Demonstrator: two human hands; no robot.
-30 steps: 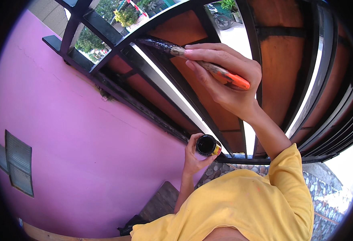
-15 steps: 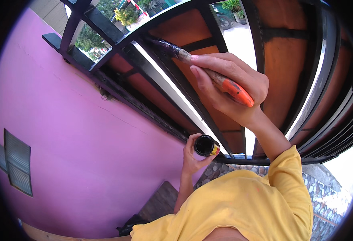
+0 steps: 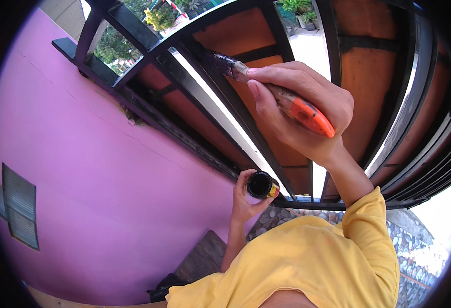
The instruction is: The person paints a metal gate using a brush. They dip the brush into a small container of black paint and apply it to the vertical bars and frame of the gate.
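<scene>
My right hand (image 3: pixel 307 105) is closed around a paintbrush (image 3: pixel 282 97) with a worn wooden handle and an orange end. Its bristles, dark with paint, rest against a black bar of the gate (image 3: pixel 341 102), beside an orange-brown panel in the upper middle. Lower down, next to the foot of the gate, my left hand (image 3: pixel 243 203) grips a small paint can (image 3: pixel 273 191). The can's top is off and black paint shows inside. Its side carries a yellow and red label.
A pink wall (image 3: pixel 102 169) with a vent (image 3: pixel 20 205) fills the left side. Pebbled paving (image 3: pixel 415 251) lies below the gate at right. A dark board (image 3: pixel 199 256) and a black bag (image 3: pixel 161 285) are low by the wall. Potted plants (image 3: pixel 305 15) stand beyond the gate.
My right hand and the brush have shifted slightly right and downward, the bristles still by the same black bar. My left hand holds the can in nearly the same place.
</scene>
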